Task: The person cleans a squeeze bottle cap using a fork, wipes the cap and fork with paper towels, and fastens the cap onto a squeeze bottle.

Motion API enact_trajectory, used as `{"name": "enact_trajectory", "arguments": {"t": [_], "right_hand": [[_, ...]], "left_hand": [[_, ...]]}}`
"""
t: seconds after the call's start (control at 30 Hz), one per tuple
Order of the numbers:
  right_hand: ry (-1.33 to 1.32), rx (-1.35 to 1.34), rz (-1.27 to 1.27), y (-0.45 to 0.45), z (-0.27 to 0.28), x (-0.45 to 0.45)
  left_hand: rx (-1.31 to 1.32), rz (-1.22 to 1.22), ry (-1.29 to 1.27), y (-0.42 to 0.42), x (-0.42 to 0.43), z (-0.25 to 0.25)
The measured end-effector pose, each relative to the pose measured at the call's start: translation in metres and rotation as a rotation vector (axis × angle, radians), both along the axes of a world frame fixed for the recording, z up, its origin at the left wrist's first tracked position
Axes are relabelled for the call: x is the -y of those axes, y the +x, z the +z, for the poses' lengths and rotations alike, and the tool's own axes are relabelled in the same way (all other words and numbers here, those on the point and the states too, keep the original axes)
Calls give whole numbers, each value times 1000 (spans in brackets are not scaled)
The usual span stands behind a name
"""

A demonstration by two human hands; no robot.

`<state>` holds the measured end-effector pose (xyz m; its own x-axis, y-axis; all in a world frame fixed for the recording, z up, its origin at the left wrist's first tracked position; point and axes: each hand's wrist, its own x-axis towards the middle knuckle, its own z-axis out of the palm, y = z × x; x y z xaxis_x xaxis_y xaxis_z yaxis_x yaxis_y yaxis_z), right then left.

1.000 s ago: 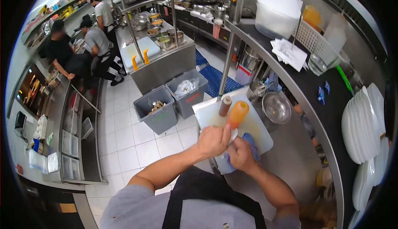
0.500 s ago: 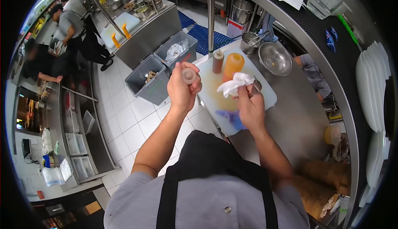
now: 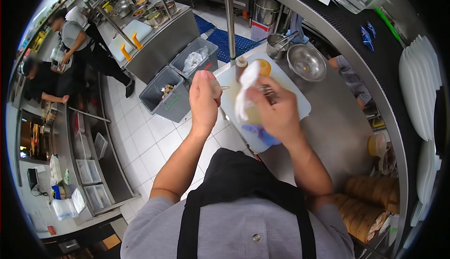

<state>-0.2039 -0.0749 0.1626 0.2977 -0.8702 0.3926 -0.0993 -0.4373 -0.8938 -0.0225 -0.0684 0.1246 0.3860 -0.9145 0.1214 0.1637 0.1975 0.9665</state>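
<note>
My left hand (image 3: 204, 100) is wrapped round a small clear cup (image 3: 215, 89), which faces right. In my right hand (image 3: 276, 111) are a white cloth (image 3: 244, 95), blurred by motion, and a metal utensil (image 3: 268, 91) whose exact shape I cannot make out. Below both hands lies a white cutting board (image 3: 293, 95). On the board's far end stand a brown sauce bottle (image 3: 241, 64) and an orange bottle (image 3: 265, 66), partly hidden by the cloth. A blue-purple cloth (image 3: 262, 134) rests at the near end.
Beyond the board are a metal bowl (image 3: 307, 63) and a pot (image 3: 277, 48). Two grey bins (image 3: 176, 106) stand on the floor at left. Other people (image 3: 77, 38) work at far left, and another person's sleeve (image 3: 349, 73) shows under the right shelf. Plates (image 3: 419, 90) are stacked at right.
My hands have come apart since the first frame, showing the cup and white cloth. Over the last half second the right hand has moved left, bringing the cloth nearer the cup.
</note>
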Motion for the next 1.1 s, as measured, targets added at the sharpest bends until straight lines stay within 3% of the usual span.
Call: {"name": "enact_trajectory", "arguments": {"t": [0.03,0.07,0.13,0.2,0.27,0.3,0.33,0.4,0.43,0.47,0.53,0.57,0.67,0.73,0.83,0.97,1.1], "right_hand": [[-132,-127,26,5,6,-1],[-138,-125,20,12,4,-1],[-264,-369,68,23,-9,5],[-293,-322,68,25,-18,8],[188,-138,231,26,-28,5],[606,-39,253,29,-32,-5],[611,-38,250,26,-40,-9],[1056,598,424,18,-59,-9],[926,497,217,16,-63,-10],[836,484,168,13,-64,-6],[740,477,102,6,-67,2],[742,470,113,6,-69,5],[565,263,-10,5,-55,5],[337,237,98,13,-45,1],[357,217,74,13,-48,4],[357,33,17,-2,-58,11],[387,116,-94,-1,-50,8]], "left_hand": [[175,25,-45,-2,0,-1],[177,20,-52,-4,-2,-1],[608,181,-247,-13,-4,1],[623,207,-302,-9,-5,2],[929,142,-814,11,-4,-12],[989,62,-900,20,-4,-13],[987,57,-897,19,-5,-16],[853,227,-704,15,-1,-19],[661,304,-505,16,3,-15],[666,327,-512,21,5,-12],[-158,-11,-57,29,4,-14],[-318,-196,-81,31,4,-16],[-445,-237,54,13,1,-6],[-478,-229,86,6,1,-5],[-450,-213,99,3,2,-5],[-644,-220,103,13,6,-8],[-789,-213,220,25,12,-18]]}}
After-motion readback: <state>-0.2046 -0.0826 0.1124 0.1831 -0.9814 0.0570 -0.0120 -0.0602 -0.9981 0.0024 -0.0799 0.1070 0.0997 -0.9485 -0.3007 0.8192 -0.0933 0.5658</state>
